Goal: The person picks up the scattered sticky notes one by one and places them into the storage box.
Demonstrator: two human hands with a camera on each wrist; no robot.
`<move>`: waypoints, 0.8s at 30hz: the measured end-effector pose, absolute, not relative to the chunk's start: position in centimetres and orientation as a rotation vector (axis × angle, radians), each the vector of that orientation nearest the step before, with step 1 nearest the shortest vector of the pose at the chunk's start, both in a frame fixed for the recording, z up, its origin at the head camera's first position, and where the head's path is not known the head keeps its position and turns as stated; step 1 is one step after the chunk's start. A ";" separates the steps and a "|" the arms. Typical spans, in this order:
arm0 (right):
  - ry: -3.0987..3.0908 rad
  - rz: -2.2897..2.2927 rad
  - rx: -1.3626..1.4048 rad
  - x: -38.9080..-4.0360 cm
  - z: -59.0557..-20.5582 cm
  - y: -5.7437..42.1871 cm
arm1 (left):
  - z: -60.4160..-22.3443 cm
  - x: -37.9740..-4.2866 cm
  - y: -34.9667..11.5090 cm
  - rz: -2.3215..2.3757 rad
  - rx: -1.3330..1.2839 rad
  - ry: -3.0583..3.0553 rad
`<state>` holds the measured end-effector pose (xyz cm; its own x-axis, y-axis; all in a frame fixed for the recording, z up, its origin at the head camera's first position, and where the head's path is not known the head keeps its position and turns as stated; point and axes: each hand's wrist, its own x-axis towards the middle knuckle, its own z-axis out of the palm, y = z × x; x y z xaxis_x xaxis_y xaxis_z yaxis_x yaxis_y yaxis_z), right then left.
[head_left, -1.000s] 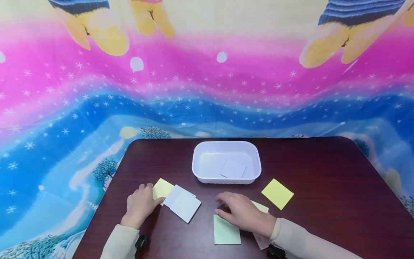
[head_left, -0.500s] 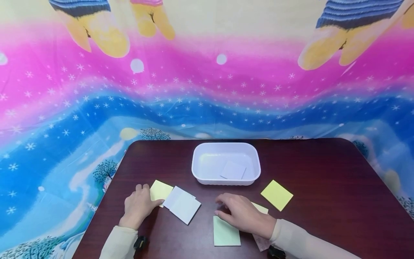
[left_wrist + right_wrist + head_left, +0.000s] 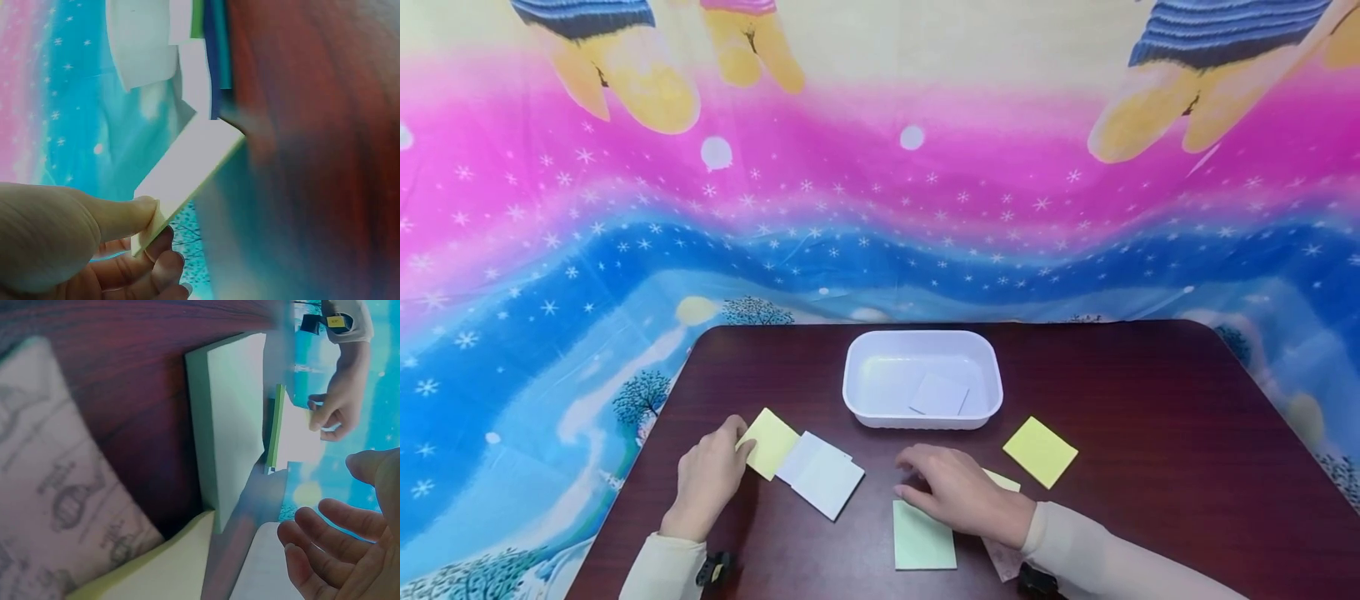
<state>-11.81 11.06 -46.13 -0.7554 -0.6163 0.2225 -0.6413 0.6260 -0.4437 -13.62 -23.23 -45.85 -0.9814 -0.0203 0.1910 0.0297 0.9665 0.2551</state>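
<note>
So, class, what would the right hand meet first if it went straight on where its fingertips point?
The right hand would probably meet the white note pads first, though it may pass above them.

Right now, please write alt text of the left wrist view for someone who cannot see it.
A left hand pinches one end of a pale yellow pad. Beyond are white pads and part of a white tray.

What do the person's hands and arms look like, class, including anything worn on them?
Left hand and right hand: no gloves. Left sleeve and right sleeve: long, plain, cream. Each wrist carries a small black device; the left device bears a yellow patch.
</note>
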 end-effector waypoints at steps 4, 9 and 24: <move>-2.793 0.784 1.092 -12.0 -45.9 10.8 | -45.1 -13.5 -23.1 -0.400 -0.013 -2.903; -2.785 0.775 1.096 -12.1 -45.6 10.5 | -44.2 -13.3 -22.8 -0.398 -0.051 -2.850; -2.792 0.800 1.073 -12.6 -44.8 10.7 | -42.4 -12.4 -22.3 -0.431 -0.050 -2.787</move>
